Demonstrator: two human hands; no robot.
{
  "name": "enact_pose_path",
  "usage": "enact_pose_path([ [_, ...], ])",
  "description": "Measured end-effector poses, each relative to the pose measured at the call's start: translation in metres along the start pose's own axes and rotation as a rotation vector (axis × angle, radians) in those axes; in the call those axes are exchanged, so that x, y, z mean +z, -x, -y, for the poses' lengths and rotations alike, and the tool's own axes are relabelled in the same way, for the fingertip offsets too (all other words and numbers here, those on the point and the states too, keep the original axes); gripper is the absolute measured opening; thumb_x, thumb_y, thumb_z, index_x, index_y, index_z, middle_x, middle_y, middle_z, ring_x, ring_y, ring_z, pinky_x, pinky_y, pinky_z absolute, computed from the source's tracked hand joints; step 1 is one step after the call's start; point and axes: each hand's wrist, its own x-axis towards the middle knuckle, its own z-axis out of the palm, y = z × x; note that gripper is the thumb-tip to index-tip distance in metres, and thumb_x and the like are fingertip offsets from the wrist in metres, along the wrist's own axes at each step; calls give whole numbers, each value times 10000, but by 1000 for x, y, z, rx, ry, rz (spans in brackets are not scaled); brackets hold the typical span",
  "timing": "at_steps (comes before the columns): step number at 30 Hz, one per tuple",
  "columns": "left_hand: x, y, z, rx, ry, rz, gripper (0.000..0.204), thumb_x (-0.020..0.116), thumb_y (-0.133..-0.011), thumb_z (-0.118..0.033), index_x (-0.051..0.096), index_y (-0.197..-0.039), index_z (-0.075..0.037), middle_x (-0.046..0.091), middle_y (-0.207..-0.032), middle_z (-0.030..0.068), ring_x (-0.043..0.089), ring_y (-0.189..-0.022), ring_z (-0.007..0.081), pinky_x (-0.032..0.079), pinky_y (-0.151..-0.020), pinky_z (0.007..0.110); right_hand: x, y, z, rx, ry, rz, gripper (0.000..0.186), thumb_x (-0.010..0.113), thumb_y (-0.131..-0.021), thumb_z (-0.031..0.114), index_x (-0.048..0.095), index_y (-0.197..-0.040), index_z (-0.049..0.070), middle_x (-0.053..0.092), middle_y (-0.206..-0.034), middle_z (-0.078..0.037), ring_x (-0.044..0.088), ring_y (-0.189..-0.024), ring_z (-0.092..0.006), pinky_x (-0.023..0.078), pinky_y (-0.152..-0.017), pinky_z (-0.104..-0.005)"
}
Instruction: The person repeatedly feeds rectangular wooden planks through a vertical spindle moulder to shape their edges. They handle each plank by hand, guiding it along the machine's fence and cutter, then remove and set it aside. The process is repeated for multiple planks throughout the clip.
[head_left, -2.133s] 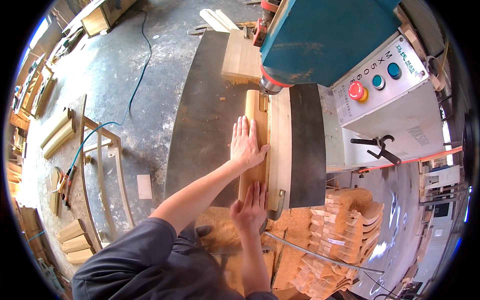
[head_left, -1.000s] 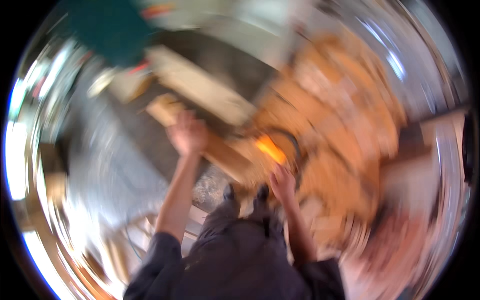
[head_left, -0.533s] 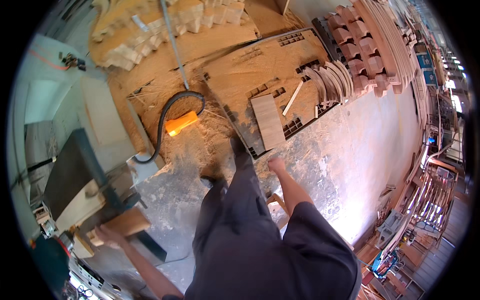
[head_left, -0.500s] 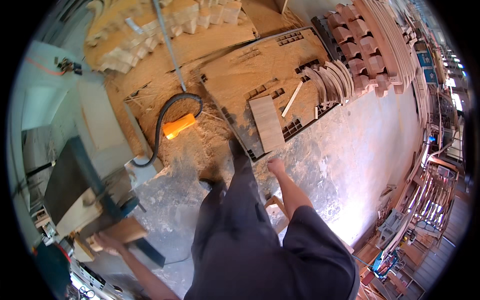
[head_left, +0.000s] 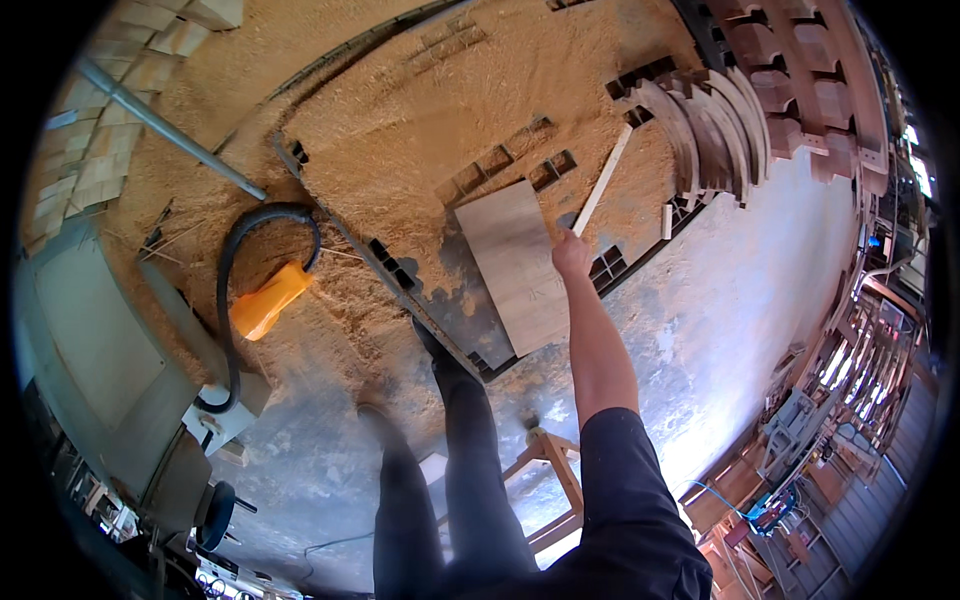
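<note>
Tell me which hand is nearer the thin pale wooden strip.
Right. The right hand is at the lower end of the thin pale wooden strip; a firm grip can't be confirmed. The left hand is out of view.

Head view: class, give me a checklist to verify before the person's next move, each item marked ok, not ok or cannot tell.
1. Right hand at the flat, rectangular brown wooden board: ok.
2. Right fingers gripping the board: cannot tell.
3. Left hand in view: not ok.
4. Thin, straight, pale wooden stick off the board: ok, beside it.
5. Dark, slotted pallet free of orange-brown sawdust: not ok.
6. Orange nozzle off the pallet: ok.
</note>
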Motion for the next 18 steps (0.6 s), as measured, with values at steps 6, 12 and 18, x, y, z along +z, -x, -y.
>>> enact_pose_path([
  [6, 12, -8, -30, -23, -25, 40, 461, 548, -1097, -298, 586, -1483, -49, 552, -1565, 160, 544, -1397, 332, 415, -1211, 426, 17, -25, -9, 160, 12, 148, 403, 779, -830, 422, 793, -1032, 74, 781, -1023, -232, 756, -995, -429, 600, -899, -527],
  [12, 67, -23, -51, -27, 34, 112, 461, 562, -1084, -302, 592, -1477, -62, 544, -1573, 157, 523, -1421, 335, 404, -1218, 425, 7, -15, -82, 396, -588, 101, 290, 737, -886, 311, 744, -960, 31, 771, -907, -171, 745, -814, -355, 587, -721, -462],
  [18, -25, 26, 20, -202, 55, 76, 461, 575, -1071, -305, 598, -1470, -75, 536, -1581, 154, 503, -1444, 338, 394, -1225, 424, -99, 96, 33, 402, -1834, 378, 103, 642, -967, 12, 623, -978, 113, 663, -831, -37, 648, -756, -179, 508, -667, -337],
])
